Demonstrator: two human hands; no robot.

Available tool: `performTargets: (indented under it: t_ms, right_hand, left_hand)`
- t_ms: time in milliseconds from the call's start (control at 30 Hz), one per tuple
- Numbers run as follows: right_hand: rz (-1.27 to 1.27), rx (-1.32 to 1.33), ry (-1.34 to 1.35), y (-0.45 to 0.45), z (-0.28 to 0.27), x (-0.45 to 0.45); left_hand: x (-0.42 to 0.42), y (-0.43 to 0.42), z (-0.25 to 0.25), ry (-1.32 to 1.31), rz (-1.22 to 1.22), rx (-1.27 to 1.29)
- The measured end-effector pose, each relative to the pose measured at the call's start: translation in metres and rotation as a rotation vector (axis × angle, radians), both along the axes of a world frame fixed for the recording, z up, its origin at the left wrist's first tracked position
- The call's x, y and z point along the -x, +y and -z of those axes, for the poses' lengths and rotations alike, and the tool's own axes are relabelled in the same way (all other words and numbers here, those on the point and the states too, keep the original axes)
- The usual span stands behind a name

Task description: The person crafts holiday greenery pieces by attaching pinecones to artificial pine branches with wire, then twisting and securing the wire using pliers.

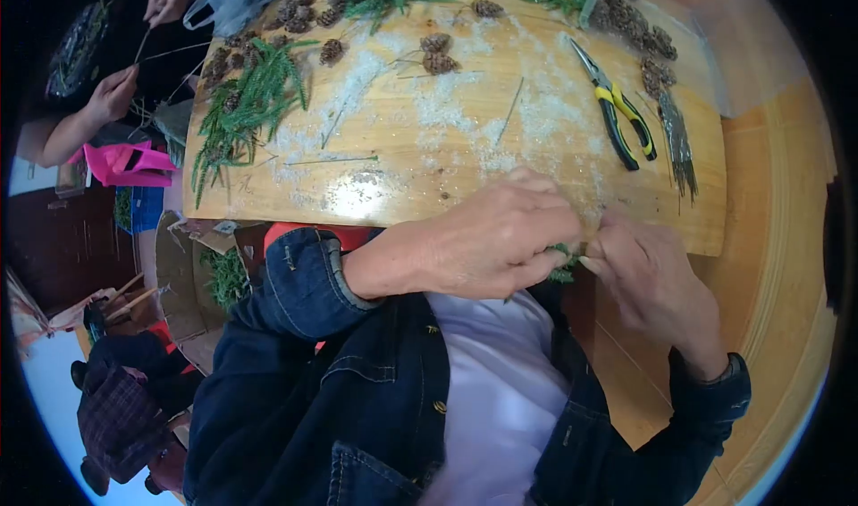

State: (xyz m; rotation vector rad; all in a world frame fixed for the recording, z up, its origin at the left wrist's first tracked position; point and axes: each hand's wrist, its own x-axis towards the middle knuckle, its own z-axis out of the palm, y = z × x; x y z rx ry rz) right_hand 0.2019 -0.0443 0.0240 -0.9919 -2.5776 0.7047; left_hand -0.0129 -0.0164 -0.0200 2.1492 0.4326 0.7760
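Observation:
My left hand is at the table's near edge, its fingers closed around a small green sprig. Close beside it, my right hand is closed, with thumb and fingers pinched at the sprig's right side; what they grip is too small to make out. Most of the sprig is hidden behind my left fingers. Pliers with yellow and black handles lie on the wooden table beyond my hands. Thin wires lie bundled to their right.
Pine cones and green branches lie on the table among white granules. Another person's hands hold thin stems at the upper left. A cardboard box with greenery stands left, and people are beyond it.

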Motion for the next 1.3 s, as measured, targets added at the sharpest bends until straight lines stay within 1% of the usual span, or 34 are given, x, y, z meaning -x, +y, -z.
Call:
performTargets:
  t_ms: [33, 100, 133, 200, 267, 300, 333, 367, 400, 500, 533, 600, 633, 667, 700, 733, 767, 833, 867, 933, 1067, 1133, 1167, 1233, 1267, 1300]
  right_hand:
    - [0.001, 0.051, 0.018, 0.000, -0.001, -0.001]
    - [0.011, 0.148, 0.053, 0.001, 0.000, -0.002]
    - [0.015, 0.139, 0.049, 0.003, 0.001, -0.001]
    - [0.010, 0.166, 0.092, 0.006, 0.002, -0.001]
    - [0.057, 0.201, 0.086, 0.006, 0.001, -0.004]
    - [0.040, 0.217, 0.138, 0.008, 0.000, -0.003]
    - [0.019, 0.230, 0.189, 0.009, 0.000, -0.004]
    - [0.049, 0.240, 0.164, 0.007, 0.001, -0.006]
    - [0.048, 0.259, 0.173, 0.007, 0.001, -0.006]
    - [0.022, 0.294, 0.194, 0.015, 0.001, -0.009]
    - [0.107, 0.329, 0.190, 0.021, 0.000, -0.012]
    - [0.279, 0.400, 0.188, 0.034, 0.000, -0.020]
    - [0.277, 0.404, 0.185, 0.044, 0.007, -0.027]
    - [0.302, -0.012, 0.022, 0.056, 0.021, -0.036]
    - [0.315, -0.426, -0.138, 0.064, 0.033, -0.042]
    - [0.309, -0.419, -0.137, 0.068, 0.041, -0.044]
    - [0.304, -0.422, -0.219, 0.070, 0.048, -0.046]
    - [0.292, -0.434, -0.383, 0.073, 0.056, -0.043]
    - [0.285, -0.431, -0.384, 0.075, 0.057, -0.042]
    - [0.347, -0.346, -0.425, 0.076, 0.056, -0.042]
    - [0.412, -0.274, -0.446, 0.075, 0.044, -0.037]
    - [0.429, -0.254, -0.446, 0.073, 0.045, -0.035]
    - [0.421, -0.328, -0.506, 0.073, 0.046, -0.034]
    - [0.403, -0.480, -0.622, 0.071, 0.047, -0.033]
    - [0.404, -0.477, -0.622, 0.069, 0.045, -0.034]
    - [0.423, -0.459, -0.564, 0.065, 0.042, -0.035]
  left_hand:
    - [0.000, 0.000, 0.000, -0.001, -0.008, -0.012]
    - [-0.001, -0.003, -0.001, -0.057, -0.029, 0.081]
    - [-0.002, -0.003, -0.002, -0.087, -0.032, 0.131]
    - [0.000, 0.000, -0.005, -0.093, -0.020, 0.154]
    - [-0.001, 0.001, -0.005, -0.106, 0.006, 0.232]
    - [-0.001, 0.001, -0.005, -0.133, 0.044, 0.252]
    - [0.000, 0.002, -0.004, -0.106, 0.045, 0.277]
    - [-0.002, 0.002, -0.004, -0.075, 0.043, 0.298]
    - [-0.004, 0.002, -0.004, -0.099, 0.065, 0.311]
    - [-0.002, 0.004, -0.005, -0.045, 0.030, 0.316]
    - [0.001, 0.005, -0.007, -0.053, 0.028, 0.319]
    - [0.009, 0.005, -0.010, -0.092, -0.099, 0.510]
    - [0.011, 0.005, -0.011, -0.111, -0.164, 0.604]
    - [0.012, 0.005, -0.013, -0.113, -0.170, 0.608]
    - [0.014, 0.004, -0.014, -0.141, -0.225, 0.667]
    - [0.016, 0.003, -0.015, -0.167, -0.279, 0.727]
    - [0.018, 0.002, -0.015, -0.194, -0.334, 0.787]
    - [0.022, -0.001, -0.015, -0.209, -0.355, 0.836]
    - [0.023, -0.001, -0.014, -0.223, -0.368, 0.876]
    - [0.024, -0.003, -0.012, -0.239, -0.378, 0.920]
    - [0.022, -0.006, -0.006, -0.282, -0.362, 0.866]
    - [0.018, -0.009, -0.001, -0.313, -0.421, 0.729]
    - [0.017, -0.011, 0.000, -0.329, -0.448, 0.662]
    - [0.017, -0.013, 0.000, -0.316, -0.435, 0.670]
    - [0.017, -0.013, -0.001, -0.303, -0.425, 0.674]
    - [0.018, -0.014, -0.001, -0.289, -0.420, 0.678]
